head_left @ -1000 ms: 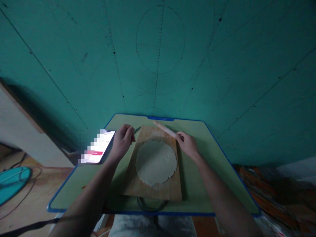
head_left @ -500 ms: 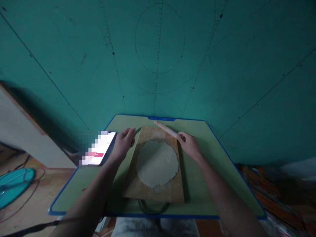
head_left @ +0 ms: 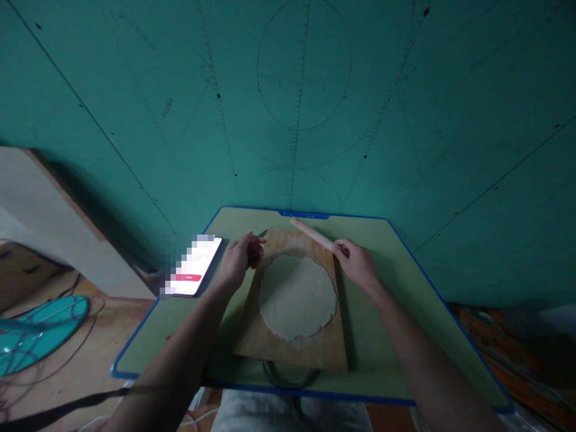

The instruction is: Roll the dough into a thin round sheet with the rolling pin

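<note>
1. The right hand [head_left: 355,263] grips one end of a wooden rolling pin [head_left: 315,235], which slants above the far right part of the cutting board [head_left: 252,345].
2. The left hand [head_left: 240,258] is half curled beside the board's left edge; I cannot tell whether it holds something.
3. The flat, roundish dough [head_left: 297,297] lies on the board, its edge ragged.
4. The board rests on a pale green, blue-rimmed table [head_left: 369,327].
5. To the left, a phone [head_left: 202,258] shows a red button; its lettering is too small to read.
6. The green wall [head_left: 405,180] carries ruler-like ticks, a circle and faint, illegible writing.
</note>
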A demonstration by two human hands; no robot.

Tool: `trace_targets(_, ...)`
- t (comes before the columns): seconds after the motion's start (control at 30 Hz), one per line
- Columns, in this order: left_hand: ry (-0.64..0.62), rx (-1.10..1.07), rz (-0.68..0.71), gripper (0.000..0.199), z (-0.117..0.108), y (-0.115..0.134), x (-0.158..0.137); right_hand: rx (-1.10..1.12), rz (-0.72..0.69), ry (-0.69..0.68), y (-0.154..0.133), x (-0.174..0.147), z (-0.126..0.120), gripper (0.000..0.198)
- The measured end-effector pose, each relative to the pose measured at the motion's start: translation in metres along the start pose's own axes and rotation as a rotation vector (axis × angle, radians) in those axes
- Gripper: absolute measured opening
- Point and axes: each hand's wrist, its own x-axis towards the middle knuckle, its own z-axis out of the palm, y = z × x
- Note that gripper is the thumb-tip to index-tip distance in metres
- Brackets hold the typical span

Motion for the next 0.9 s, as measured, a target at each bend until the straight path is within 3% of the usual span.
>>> trace_targets(0.3,-0.013,-0.013,-0.013,0.015,-0.0017,-0.0025,0.0007,0.013,0.017,-0.002,-0.0015,0.0003,-0.0007,0.018)
trace_targets(0.47,-0.004,0.057,-0.009,0.039,-0.0016,-0.0042,0.003,0.018,0.015,-0.014,-0.0014,0.0008,-0.001,0.017)
trace_targets(0.9,0.09,0.371,0.281,0.022,-0.008,-0.0092,0.0074,-0.137,0.026,-0.065,-0.0051,-0.0013,-0.0047,0.018)
